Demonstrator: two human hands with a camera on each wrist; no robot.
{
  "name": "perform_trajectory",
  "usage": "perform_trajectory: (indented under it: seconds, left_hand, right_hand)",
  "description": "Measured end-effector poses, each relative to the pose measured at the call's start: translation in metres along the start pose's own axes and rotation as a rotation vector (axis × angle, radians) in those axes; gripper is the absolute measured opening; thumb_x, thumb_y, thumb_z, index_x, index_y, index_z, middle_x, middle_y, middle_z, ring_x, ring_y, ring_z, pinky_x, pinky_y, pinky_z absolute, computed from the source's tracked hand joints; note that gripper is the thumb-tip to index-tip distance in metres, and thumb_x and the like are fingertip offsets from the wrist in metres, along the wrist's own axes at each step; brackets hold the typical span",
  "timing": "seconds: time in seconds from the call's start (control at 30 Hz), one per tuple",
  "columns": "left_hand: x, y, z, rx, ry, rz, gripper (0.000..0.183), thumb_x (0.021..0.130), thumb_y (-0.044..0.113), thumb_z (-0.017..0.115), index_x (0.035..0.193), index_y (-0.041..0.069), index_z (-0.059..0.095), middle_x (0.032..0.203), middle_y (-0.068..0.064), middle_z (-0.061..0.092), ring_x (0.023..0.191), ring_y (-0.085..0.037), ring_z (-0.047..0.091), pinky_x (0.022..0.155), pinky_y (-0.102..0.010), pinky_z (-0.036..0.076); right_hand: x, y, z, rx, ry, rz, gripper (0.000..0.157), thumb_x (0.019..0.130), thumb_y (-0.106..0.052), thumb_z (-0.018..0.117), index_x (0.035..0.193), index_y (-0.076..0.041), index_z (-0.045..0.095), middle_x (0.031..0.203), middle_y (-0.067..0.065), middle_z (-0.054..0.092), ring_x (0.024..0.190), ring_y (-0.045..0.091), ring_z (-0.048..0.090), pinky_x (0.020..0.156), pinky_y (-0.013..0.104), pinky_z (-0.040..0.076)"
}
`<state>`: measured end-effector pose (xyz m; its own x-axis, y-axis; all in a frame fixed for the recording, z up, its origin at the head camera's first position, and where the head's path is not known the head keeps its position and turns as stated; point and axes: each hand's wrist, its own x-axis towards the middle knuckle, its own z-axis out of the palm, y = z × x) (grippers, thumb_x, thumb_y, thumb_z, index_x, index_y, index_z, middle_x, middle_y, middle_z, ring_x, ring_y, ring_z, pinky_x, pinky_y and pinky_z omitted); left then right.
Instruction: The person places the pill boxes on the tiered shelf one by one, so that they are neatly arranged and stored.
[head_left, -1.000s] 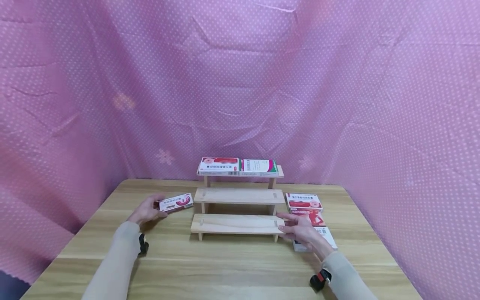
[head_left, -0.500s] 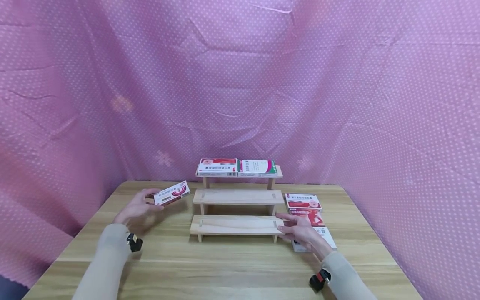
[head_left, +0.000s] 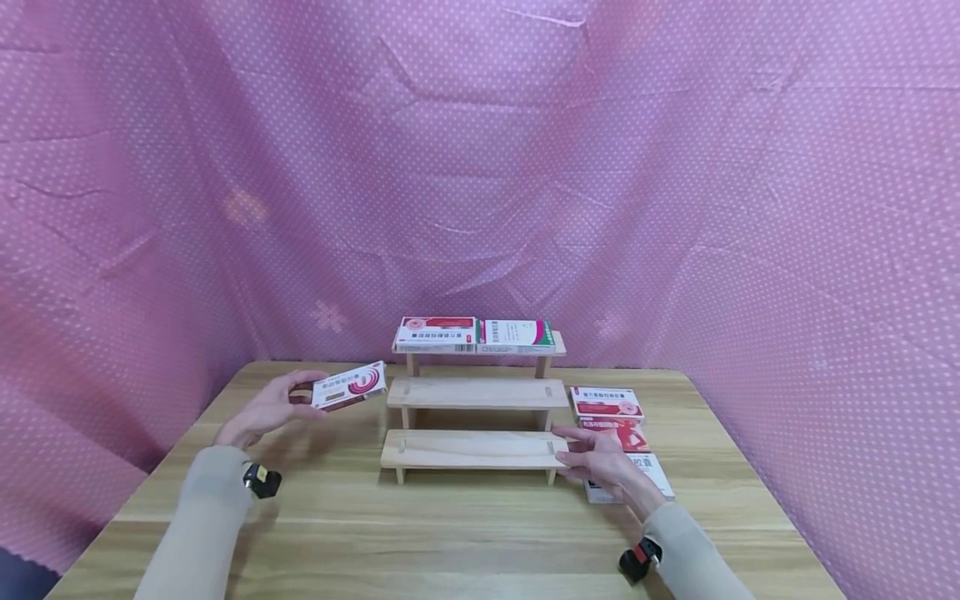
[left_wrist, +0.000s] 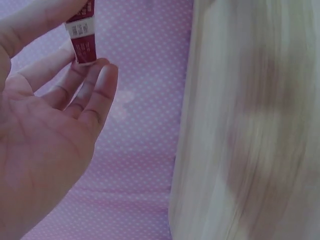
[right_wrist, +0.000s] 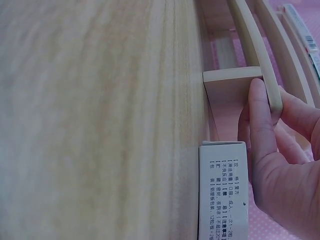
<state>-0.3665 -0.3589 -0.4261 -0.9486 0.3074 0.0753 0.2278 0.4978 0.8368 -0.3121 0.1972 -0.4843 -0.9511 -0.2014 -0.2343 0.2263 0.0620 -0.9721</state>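
Note:
My left hand (head_left: pixel 272 405) grips a white and dark-red medicine box (head_left: pixel 349 387) by its left end, thumb and fingers on opposite sides. The box is raised above the table, left of the wooden three-tier stand (head_left: pixel 474 448). In the left wrist view only the dark-red end of the box (left_wrist: pixel 86 42) shows between the fingers. With thumb and fingers, my right hand (head_left: pixel 600 460) pinches the right end of the stand's lowest shelf (right_wrist: pixel 267 75). Two medicine boxes, one red and white (head_left: pixel 437 333) and one white, green and magenta (head_left: pixel 514 333), lie side by side on the top shelf.
Right of the stand, a red-and-white box (head_left: pixel 607 403), a red box (head_left: pixel 626 435) and a white box (head_left: pixel 652 475) lie in a column on the wooden table (head_left: pixel 450 542). My right hand partly covers the white one. Pink dotted cloth (head_left: pixel 480 167) hangs behind.
My left hand has lifted the medicine box off the table, first up and left, then slightly right while turning. The right hand stays on the lowest shelf.

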Motion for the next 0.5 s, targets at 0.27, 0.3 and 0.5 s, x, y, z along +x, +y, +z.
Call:
perform_trajectory:
  seconds: [0.27, 0.3, 0.5]
  left_hand:
    - [0.002, 0.017, 0.006, -0.055, -0.054, 0.001, 0.078, 0.077, 0.019, 0.082, 0.145, 0.010, 0.043, 0.135, -0.022, 0.046, 0.105, -0.027, 0.059, 0.087, -0.035, 0.055]
    - [0.004, 0.019, 0.008, -0.051, -0.060, 0.015, 0.078, 0.077, 0.019, 0.081, 0.145, 0.009, 0.043, 0.134, -0.022, 0.047, 0.105, -0.028, 0.060, 0.086, -0.034, 0.055]
    - [0.013, 0.029, 0.020, -0.006, -0.066, 0.056, 0.075, 0.076, 0.021, 0.082, 0.141, 0.006, 0.049, 0.129, -0.021, 0.053, 0.108, -0.031, 0.058, 0.085, -0.030, 0.055]
  right_hand:
    - [0.000, -0.001, 0.001, 0.004, 0.004, -0.004, 0.057, 0.087, -0.005, 0.071, 0.140, -0.005, 0.053, 0.118, 0.019, 0.050, 0.092, 0.019, 0.066, 0.087, 0.041, 0.059]
    - [0.000, -0.002, 0.001, 0.004, 0.004, -0.009, 0.057, 0.087, -0.005, 0.071, 0.140, -0.004, 0.052, 0.118, 0.019, 0.050, 0.092, 0.019, 0.065, 0.087, 0.041, 0.059]
    - [0.001, -0.001, 0.000, 0.013, -0.003, -0.015, 0.057, 0.087, -0.005, 0.071, 0.141, -0.003, 0.051, 0.116, 0.017, 0.053, 0.091, 0.019, 0.066, 0.086, 0.040, 0.060]
